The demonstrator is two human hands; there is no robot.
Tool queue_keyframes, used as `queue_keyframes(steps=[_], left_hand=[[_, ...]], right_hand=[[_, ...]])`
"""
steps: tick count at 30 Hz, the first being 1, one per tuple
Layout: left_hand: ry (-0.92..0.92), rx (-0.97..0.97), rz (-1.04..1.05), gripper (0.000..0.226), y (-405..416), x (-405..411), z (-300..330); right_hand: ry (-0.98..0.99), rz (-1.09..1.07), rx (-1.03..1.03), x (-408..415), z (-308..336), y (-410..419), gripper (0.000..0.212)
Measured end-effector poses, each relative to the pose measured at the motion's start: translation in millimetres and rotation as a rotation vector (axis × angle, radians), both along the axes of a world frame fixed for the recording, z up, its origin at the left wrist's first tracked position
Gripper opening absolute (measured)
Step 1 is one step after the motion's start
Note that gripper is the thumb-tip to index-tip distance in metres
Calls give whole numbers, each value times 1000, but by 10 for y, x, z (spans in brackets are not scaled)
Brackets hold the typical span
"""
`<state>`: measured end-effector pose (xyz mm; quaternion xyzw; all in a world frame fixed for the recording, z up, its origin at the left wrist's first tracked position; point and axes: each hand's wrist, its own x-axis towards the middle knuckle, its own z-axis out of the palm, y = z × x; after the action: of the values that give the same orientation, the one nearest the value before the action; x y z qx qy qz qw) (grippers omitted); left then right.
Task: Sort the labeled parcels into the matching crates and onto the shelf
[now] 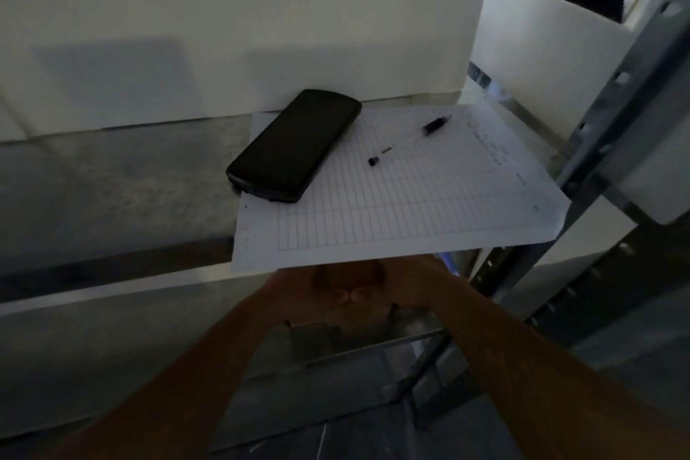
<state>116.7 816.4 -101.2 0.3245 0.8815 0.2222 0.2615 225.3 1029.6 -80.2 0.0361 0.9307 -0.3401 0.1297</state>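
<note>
shelf (112, 175) left: free | right: paper (410, 198), phone (295, 146), pen (410, 138)

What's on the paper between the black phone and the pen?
Nothing. In the head view, only bare gridded paper lies between the black phone and the pen; both rest on that sheet, apart from each other.

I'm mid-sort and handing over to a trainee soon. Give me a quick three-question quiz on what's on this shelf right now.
1. True or false: the pen lies on the ruled sheet.
2. Which covers the sheet's far-left corner: A) the black handheld device, B) a parcel, C) a crate?
3. Where are both hands?

Key
1. True.
2. A.
3. Together below the sheet's near edge, under the shelf; whether they hold anything cannot be told.
</note>
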Motion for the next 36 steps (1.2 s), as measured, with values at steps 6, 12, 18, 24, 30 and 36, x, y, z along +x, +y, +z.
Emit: queue_keyframes(steps=[6, 12, 18, 24, 30, 36], left_hand=[[14, 83, 53, 125, -43, 289, 139], [132, 130, 79, 132, -243, 708, 307], [104, 294, 160, 122, -599, 1056, 422], [165, 436, 233, 121, -1066, 1346, 462], [168, 519, 351, 100, -1709, 1509, 427], [123, 722, 469, 97, -2598, 1739, 650]], right_hand=[[63, -14, 118, 138, -73, -29, 129], [135, -5, -18, 417, -34, -215, 136], [188, 15, -149, 686, 60, -548, 130], [209, 9, -248, 890, 163, -1010, 125], [191, -5, -310, 973, 353, -1729, 106], [245, 0, -444, 943, 506, -2684, 106]])
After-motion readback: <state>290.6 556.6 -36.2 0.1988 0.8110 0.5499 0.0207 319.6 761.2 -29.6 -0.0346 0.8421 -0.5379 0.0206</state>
